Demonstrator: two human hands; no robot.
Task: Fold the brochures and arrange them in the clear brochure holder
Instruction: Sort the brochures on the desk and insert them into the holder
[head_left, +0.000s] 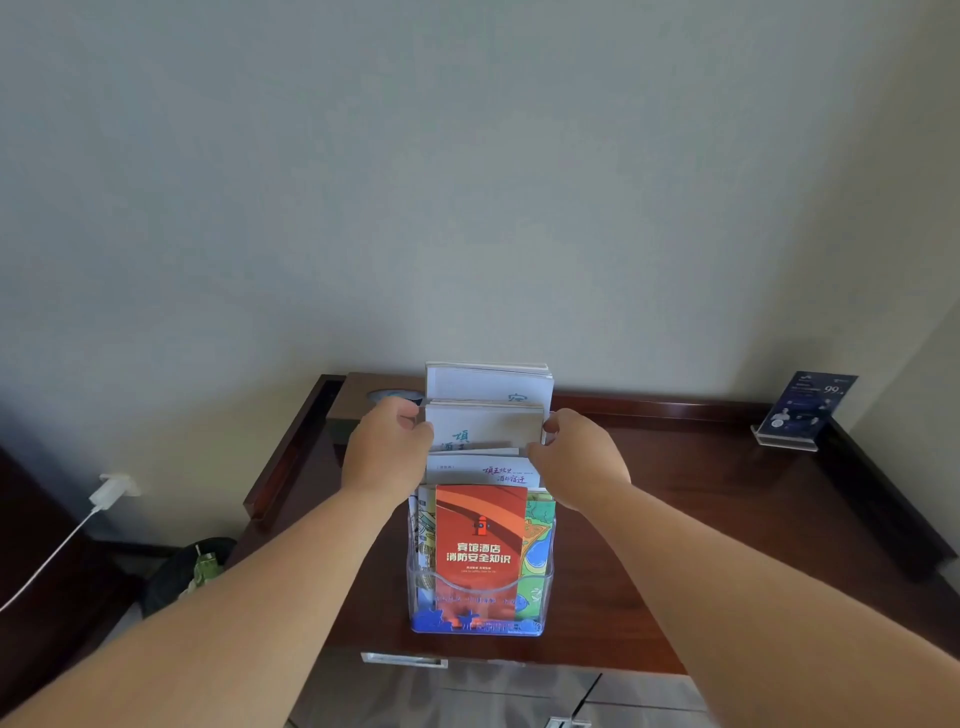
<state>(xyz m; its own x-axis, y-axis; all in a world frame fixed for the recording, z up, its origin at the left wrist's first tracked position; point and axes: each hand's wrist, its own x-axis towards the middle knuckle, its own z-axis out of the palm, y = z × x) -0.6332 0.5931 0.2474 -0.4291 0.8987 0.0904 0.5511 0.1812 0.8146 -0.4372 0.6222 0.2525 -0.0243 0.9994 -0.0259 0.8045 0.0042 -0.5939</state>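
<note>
So the surface (675, 519) is a dark reddish wood desk with a raised lip, pushed up against a plain pale wall (467, 182). There's one clear brochure holder (549, 571) sitting at the near edge, dead center. I count four rows of brochures stepping up toward the wall: one orange brochure (480, 540) at the front with a green map-style brochure (537, 551) just behind it, then three rows of white ones. The left hand (387, 447) and right hand (579, 457) each have their fingers (410, 414) curled round a side of the white brochure stack (485, 423) in the third row. Other stuff: one sign stand (802, 410) far right, one brown tissue box (358, 400) far left, one white charger (111, 491) plugged in on the left, and one dark bin (189, 569) on the floor.
</note>
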